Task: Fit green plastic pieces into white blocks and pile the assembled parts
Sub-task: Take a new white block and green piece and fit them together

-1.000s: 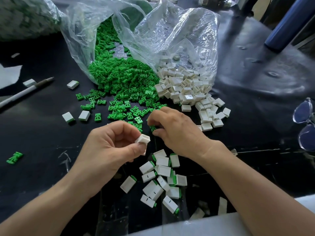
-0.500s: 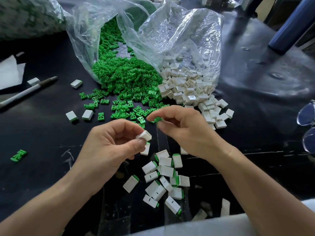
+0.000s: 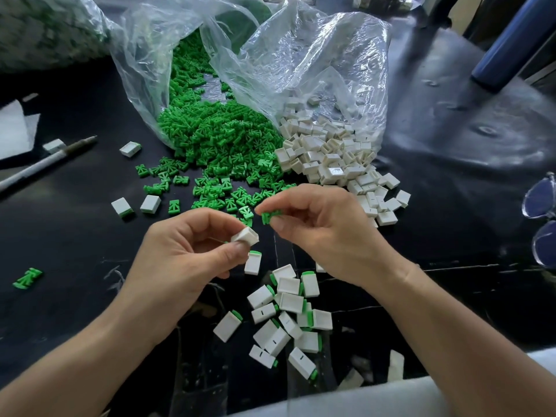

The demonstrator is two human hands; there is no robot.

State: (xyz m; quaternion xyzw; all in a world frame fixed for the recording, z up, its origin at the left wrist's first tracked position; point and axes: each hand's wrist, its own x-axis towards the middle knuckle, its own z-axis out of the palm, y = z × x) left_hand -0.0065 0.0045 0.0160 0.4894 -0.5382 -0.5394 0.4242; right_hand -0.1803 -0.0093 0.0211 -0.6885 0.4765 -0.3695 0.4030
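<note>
While the left hand [image 3: 186,251] pinches a small white plastic block [image 3: 245,236] at frame centre, the right hand [image 3: 316,224] pinches a small green plastic piece [image 3: 267,217] just beside it, evidently ready for insertion.

Assembled pile [image 3: 291,302] lies nearest; behind it, insert heap [image 3: 216,139] left of block heap [image 3: 328,155].
</note>
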